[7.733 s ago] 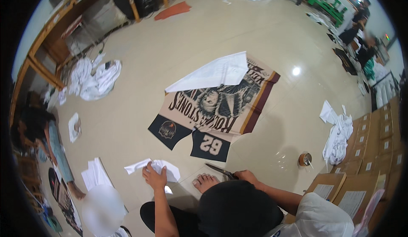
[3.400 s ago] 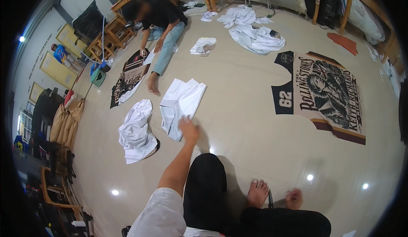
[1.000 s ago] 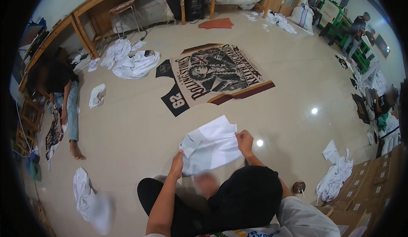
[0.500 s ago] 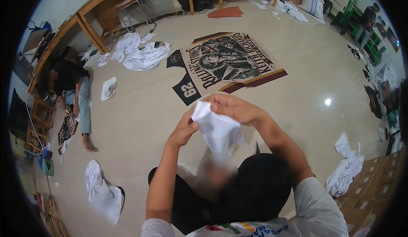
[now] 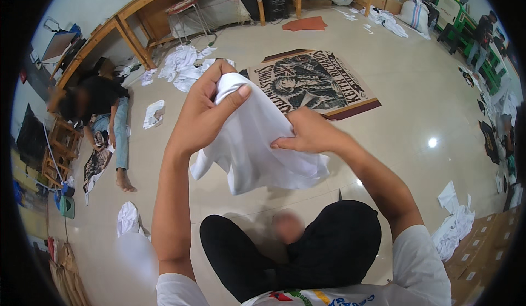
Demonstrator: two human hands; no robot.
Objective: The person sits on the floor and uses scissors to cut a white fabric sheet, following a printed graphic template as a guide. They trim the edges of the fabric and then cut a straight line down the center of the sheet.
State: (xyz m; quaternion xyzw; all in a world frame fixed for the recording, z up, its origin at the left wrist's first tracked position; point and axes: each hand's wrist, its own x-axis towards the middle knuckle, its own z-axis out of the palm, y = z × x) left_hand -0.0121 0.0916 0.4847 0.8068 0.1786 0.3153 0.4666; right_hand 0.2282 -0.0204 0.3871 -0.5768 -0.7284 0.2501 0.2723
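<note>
A white piece of fabric [image 5: 255,152] hangs spread out between my two hands, above the floor and in front of my knees. My left hand [image 5: 211,106] pinches its upper corner, thumb on the near face. Lower down at the right side, my right hand [image 5: 304,133] grips the cloth between thumb and fingers. Beyond my hands lie printed fabric panels [image 5: 323,81] in beige with a black picture and maroon edges, partly covered from view by the cloth and my left hand.
A heap of white cloth [image 5: 183,67] lies at the far left, a small white piece [image 5: 154,114] nearer. At left a seated person [image 5: 104,100] handles printed fabric [image 5: 97,163]. White scraps [image 5: 457,224] and cardboard boxes [image 5: 482,251] sit at right. Behind stand wooden tables [image 5: 129,37] and a stool [image 5: 189,10].
My left hand has risen and moved left, while my right hand has shifted slightly down. The white fabric, bunched before, is now opened out wider. The view has shifted a little.
</note>
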